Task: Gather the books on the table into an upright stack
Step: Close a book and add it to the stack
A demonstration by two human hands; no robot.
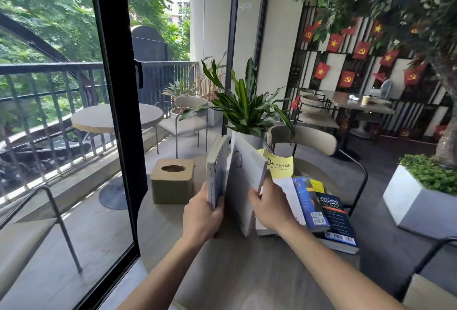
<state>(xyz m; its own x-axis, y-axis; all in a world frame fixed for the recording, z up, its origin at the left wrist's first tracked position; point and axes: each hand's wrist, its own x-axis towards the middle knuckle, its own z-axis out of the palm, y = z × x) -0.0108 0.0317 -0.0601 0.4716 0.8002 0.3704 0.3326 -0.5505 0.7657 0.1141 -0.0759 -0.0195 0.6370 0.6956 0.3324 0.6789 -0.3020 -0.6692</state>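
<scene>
standing on the table [222, 272], a pale book [217, 173] is clamped in the left hand [202, 213], while the right hand [269, 208] curls around a white book [243, 181] leaning beside it. a blue book [310, 207], a dark book [337, 223] and a yellow book [280, 166] reading "dac nhan tam" remain ungathered.

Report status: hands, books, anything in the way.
Left hand grips upright book. Right hand tilts white book up. Other books lie flat. Tissue box nearby, clear.
</scene>
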